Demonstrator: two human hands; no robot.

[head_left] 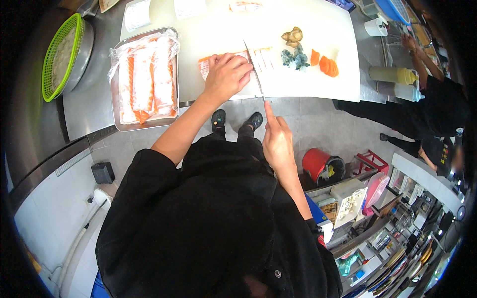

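Nearest, just off the near edge of the broad white cutting board (318, 87), the right hand (279, 141) was closed around the handle of a long, thin steel knife (256, 73). The blade reached over the board, just beside the fingers of the left hand (228, 72). That hand lay, fingers together, over a long pink-and-white slab (265, 58) on the board's near part; whether it gripped the slab's sides could not be told. With the edge so close, a fingertip stretched forward could have been cut; a loose hold could have let the slab slide and the slices come out uneven. Farther, on the board's right, sat flat orange slices (328, 66) and a grey-blue shellfish heap (295, 59).
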